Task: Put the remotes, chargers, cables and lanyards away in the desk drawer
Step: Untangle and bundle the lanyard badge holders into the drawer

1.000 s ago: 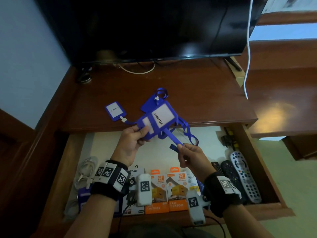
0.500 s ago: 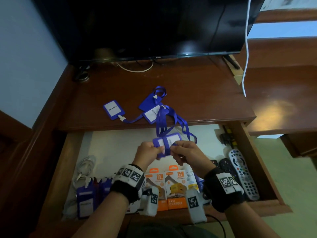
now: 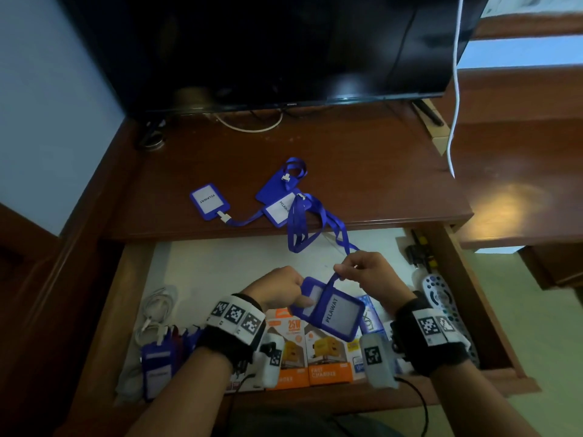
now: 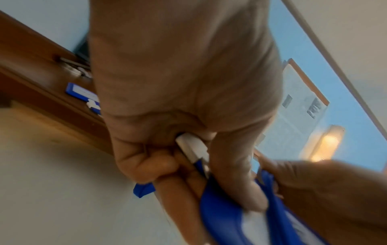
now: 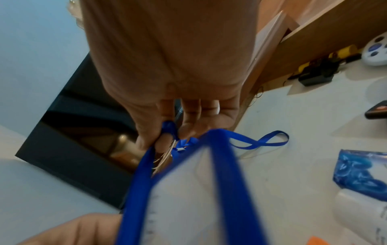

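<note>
A dark television [image 3: 268,48] is standing at the back of the wooden tabletop [image 3: 362,171], and the desk drawer [image 3: 220,266] below its front edge is hanging open. Over the drawer's middle, the left hand [image 3: 277,290] is pinching one end of a blue badge holder [image 3: 331,310], while the right hand [image 3: 366,272] is gripping its strap [image 3: 342,238] just above. The strap is running up and back over the tabletop's front edge, where two more lanyards [image 3: 277,203] are lying. Both hands are sitting at the holder; the loose strap is trailing away from them, so it probably needs gathering toward the drawer first.
</note>
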Motion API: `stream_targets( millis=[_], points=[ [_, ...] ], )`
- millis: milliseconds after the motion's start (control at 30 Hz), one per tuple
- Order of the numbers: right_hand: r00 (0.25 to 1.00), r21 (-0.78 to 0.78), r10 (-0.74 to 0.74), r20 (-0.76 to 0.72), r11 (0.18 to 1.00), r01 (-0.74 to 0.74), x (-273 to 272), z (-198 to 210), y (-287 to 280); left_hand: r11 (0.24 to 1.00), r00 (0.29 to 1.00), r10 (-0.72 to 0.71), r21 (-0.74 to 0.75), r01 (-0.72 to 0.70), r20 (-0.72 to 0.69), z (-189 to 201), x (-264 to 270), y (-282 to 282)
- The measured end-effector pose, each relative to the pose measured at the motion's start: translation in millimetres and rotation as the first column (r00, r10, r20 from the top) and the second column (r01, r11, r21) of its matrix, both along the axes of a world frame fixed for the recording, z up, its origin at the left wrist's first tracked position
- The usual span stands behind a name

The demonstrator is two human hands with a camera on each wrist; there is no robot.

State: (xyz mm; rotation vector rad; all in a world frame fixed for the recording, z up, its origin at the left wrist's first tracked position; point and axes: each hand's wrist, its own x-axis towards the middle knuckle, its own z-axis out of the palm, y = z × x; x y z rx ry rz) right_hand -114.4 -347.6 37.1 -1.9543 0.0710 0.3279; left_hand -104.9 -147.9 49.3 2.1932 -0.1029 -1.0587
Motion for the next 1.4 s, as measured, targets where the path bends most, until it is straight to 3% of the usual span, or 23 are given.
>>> stream_targets(
  millis=[100, 267, 400, 467, 600, 733, 1000, 1133, 1233, 1300, 1333, 1400],
  points=[
    [1.000, 0.049, 0.010, -0.014, 0.999, -0.010, 0, -1, -5, 0.991, 0.997, -0.011, -0.130, 0.002, -0.070, 6, 2, 9],
    [0.992, 0.200, 0.068, -0.103, 0.979, -0.046, -5, -3, -4, 0.963, 0.998, 0.029, -0.266, -0.044, -0.058, 5, 5, 15],
    [0.992, 0.485, -0.029, -0.125, 0.870, 0.087, -10, -1, 10, 0.869, 0.985, 0.167, -0.465, -0.168, -0.044, 1, 0, 11],
    [0.989, 0.553, -0.084, -0.123, 0.821, 0.138, -10, -1, 20, 0.795, 0.959, 0.280, -0.547, -0.262, -0.053, -3, -2, 10],
    [0.977, 0.558, -0.143, -0.160, 0.803, 0.209, -7, -5, 44, 0.655, 0.875, 0.475, -0.626, -0.424, -0.095, -6, -6, 6],
    [0.964, 0.595, -0.175, -0.202, 0.760, 0.263, -3, -2, 63, 0.540, 0.809, 0.581, -0.702, -0.464, -0.088, -2, -12, 2],
    [0.965, 0.652, -0.023, -0.260, 0.734, 0.193, -4, 11, 100, 0.313, 0.672, 0.718, -0.778, -0.544, -0.181, 6, -19, 26],
    [0.959, 0.612, 0.100, -0.267, 0.786, 0.088, 2, 10, 120, 0.283, 0.617, 0.762, -0.756, -0.590, -0.197, 7, -21, 57],
    [0.932, 0.549, 0.225, -0.284, 0.835, -0.035, 6, 2, 133, 0.222, 0.521, 0.828, -0.732, -0.644, -0.208, 5, -20, 97],
    [0.913, 0.504, 0.265, -0.312, 0.860, -0.078, 9, -8, 142, 0.244, 0.468, 0.868, -0.682, -0.689, -0.162, -3, -23, 134],
    [0.908, 0.480, 0.265, -0.325, 0.873, -0.083, 10, -13, 147, 0.299, 0.464, 0.879, -0.632, -0.715, -0.110, -8, -26, 153],
    [0.907, 0.427, 0.253, -0.338, 0.900, -0.092, 15, -23, 158, 0.480, 0.517, 0.855, -0.456, -0.750, 0.050, -20, -34, 188]
  ],
)
